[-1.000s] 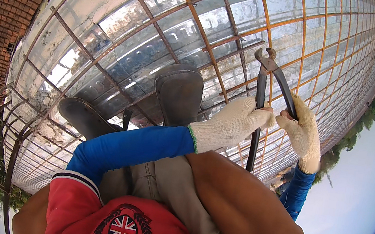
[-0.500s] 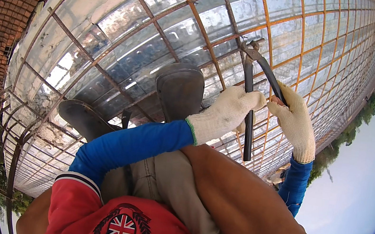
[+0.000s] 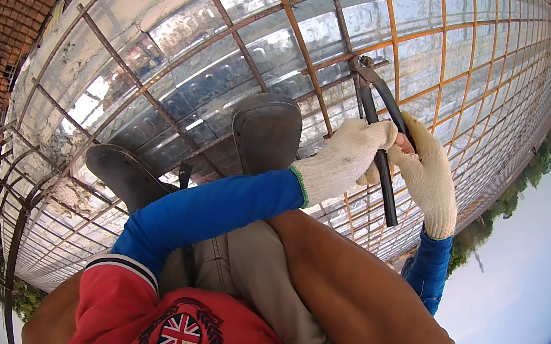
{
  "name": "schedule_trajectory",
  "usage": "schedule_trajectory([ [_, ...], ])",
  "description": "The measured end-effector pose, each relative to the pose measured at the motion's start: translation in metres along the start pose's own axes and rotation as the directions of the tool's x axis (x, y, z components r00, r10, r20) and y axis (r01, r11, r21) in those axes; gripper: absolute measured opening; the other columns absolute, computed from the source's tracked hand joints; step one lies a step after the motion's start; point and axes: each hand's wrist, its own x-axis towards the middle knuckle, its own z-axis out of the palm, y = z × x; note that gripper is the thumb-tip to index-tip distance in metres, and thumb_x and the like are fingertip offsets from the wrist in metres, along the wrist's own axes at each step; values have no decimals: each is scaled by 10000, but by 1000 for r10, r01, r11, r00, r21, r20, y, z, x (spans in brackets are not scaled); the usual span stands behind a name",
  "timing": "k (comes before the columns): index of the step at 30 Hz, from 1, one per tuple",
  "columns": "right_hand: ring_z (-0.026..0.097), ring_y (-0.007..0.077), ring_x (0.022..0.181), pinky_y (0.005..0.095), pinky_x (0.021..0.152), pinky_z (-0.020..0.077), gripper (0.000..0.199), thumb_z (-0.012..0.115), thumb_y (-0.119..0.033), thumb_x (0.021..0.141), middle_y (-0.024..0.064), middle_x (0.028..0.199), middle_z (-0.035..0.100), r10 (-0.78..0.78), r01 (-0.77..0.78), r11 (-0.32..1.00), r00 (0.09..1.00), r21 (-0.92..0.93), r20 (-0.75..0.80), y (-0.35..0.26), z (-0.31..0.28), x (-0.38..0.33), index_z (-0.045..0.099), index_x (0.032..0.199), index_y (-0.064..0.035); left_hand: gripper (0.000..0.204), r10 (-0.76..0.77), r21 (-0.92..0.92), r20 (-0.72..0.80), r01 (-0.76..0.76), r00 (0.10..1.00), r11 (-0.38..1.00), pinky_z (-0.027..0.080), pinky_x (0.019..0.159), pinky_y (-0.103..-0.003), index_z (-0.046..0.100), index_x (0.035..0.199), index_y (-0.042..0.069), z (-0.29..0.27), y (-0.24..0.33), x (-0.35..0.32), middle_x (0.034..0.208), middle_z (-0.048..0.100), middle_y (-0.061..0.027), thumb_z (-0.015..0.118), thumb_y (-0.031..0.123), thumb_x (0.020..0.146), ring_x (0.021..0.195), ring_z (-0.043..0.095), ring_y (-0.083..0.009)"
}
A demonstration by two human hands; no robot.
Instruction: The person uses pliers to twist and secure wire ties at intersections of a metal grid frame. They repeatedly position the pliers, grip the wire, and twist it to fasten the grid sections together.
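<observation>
Both my hands wear cream knitted gloves and are on long-handled end-cutting nippers [image 3: 367,72] with black grips. My left hand [image 3: 341,159] is closed around the left handle, whose end sticks out below the glove. On the right handle, my right hand [image 3: 428,178] is closed near its lower part, with bare fingertips showing by the left glove. The jaws are at a crossing of the rusty rebar mesh [image 3: 299,38]; a tie wire there is too small to make out. The handles stand a little apart.
Shiny corrugated metal sheeting [image 3: 258,46] lies under the mesh. My dark shoes [image 3: 266,135] rest among the bars. Bent bars [image 3: 20,235] rise at the left, a tiled roof [image 3: 19,16] lies beyond the edge at upper left, and trees [image 3: 495,210] stand at the right.
The nippers have turned, their lower handle end swinging right and up, and the handles have come closer together. Both hands have moved slightly up, and my left glove is closer to the right one.
</observation>
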Motion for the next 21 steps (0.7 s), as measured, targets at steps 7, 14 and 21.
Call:
schedule_trajectory([
  [7, 743, 330, 1103, 421, 937, 585, 1027, 979, -233, 724, 245, 1243, 726, -71, 88, 981, 992, -172, 102, -21, -14, -16, 478, 1578, 41, 511, 29, -4, -122, -30, 992, 1000, 476, 433, -278, 737, 1042, -3, 5, -3, 1, 719, 664, -70, 598, 488, 1061, 502, 628, -142],
  [14, 572, 224, 834, 353, 735, 523, 1229, 1012, -210, 610, 136, 1132, 663, -188, 204, 954, 978, -219, 94, -7, -14, -20, 405, 1657, 2, 536, 55, 32, -123, -51, 991, 998, 458, 439, -288, 737, 1025, -11, 7, -5, 2, 641, 630, -70, 637, 515, 1034, 510, 629, -150],
  [21, 658, 309, 865, 403, 772, 563, 970, 822, -52, 730, 187, 1156, 683, -221, 221, 946, 975, -236, 28, -11, -6, -23, 443, 1621, 8, 525, -6, 79, -125, 16, 992, 997, 399, 442, -308, 733, 989, -30, 6, -1, 8, 674, 665, -109, 651, 488, 1005, 508, 593, -153],
])
